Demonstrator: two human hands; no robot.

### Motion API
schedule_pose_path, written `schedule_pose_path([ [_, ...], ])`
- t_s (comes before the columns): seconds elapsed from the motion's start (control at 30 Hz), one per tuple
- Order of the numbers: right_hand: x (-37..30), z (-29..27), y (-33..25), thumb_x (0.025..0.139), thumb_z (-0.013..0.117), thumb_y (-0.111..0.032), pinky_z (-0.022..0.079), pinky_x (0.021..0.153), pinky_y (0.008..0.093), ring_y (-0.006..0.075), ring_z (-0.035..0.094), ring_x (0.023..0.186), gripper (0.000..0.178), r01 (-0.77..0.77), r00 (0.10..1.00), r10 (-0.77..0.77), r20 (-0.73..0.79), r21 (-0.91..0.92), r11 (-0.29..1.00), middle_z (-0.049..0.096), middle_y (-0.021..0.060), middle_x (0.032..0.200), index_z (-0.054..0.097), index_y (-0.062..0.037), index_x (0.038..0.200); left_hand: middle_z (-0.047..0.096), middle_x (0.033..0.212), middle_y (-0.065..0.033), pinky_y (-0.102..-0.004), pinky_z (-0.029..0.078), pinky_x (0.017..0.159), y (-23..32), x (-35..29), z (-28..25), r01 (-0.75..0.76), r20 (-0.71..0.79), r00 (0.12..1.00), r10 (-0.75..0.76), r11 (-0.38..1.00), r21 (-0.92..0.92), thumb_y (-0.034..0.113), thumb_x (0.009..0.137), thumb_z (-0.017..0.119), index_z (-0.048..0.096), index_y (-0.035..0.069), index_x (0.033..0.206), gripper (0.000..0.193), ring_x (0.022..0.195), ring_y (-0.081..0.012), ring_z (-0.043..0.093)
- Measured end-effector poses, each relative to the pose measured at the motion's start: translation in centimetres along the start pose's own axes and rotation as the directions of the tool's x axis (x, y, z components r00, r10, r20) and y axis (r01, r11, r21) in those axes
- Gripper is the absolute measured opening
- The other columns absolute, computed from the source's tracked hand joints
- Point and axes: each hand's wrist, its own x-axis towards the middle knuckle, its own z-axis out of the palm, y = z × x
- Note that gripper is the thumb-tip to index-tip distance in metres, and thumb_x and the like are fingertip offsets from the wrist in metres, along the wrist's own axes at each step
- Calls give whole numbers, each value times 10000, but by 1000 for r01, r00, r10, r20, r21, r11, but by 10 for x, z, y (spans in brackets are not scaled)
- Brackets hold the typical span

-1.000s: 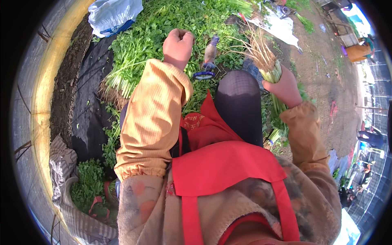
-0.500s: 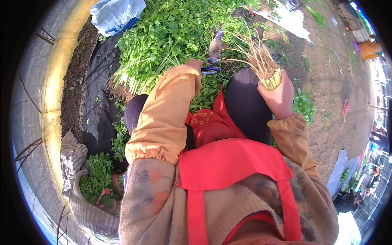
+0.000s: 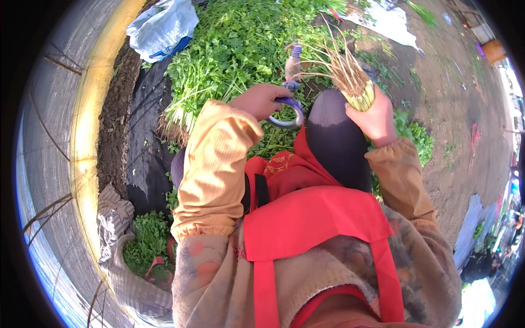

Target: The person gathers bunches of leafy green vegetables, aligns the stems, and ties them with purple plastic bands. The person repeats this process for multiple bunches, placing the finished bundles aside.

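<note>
– Left side?
– Grey sheeting (image 3: 52, 175), sunlit yellow band (image 3: 85, 164) beside it.
– Ground?
– Bare brown soil (image 3: 456, 120) at right; black ground sheet (image 3: 149, 183) at left. Light: strong sun, patchy shadows.

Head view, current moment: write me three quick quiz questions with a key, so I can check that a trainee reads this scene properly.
1. Multiple choice: who has the celery bunch with bare roots? A) left hand only; B) right hand only; C) both hands.
2. True or false: the left hand grips a purple-and-grey ring.
3. Fill in the blank: the white-and-blue plastic bag lies toward the picture's upper ____ corner.

Key: 1. B. 2. True. 3. Left.
</note>
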Motion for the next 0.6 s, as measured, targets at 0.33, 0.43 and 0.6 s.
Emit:
schedule_pose_path([
  [0.33,21,6,21,778,810,-37,503,955,307,103,613,1020,551,-106,949,23,315,249,963,701,18,1159,626,-7,1296,628,1083,-161,-427,530,905,55,31,64,-378,-523,772,362,922,80,37,782,791,683,38,1129,364,1024,-383,638],
  [0.43,23,5,23,774,814,-40,501,960,309,104,610,1026,544,-171,932,89,350,211,962,698,22,1159,626,-4,1284,625,1034,-165,-440,532,874,61,30,63,-347,-578,721,383,921,178,81,753,813,702,25,1077,347,984,-389,639],
  [0.6,23,9,22,718,866,-240,543,862,355,207,688,902,562,-43,963,-5,271,171,984,741,125,1019,658,17,1173,626,974,-188,-465,536,832,62,30,72,-381,-553,754,355,922,73,102,778,777,670,11,1080,332,932,-409,646],
])
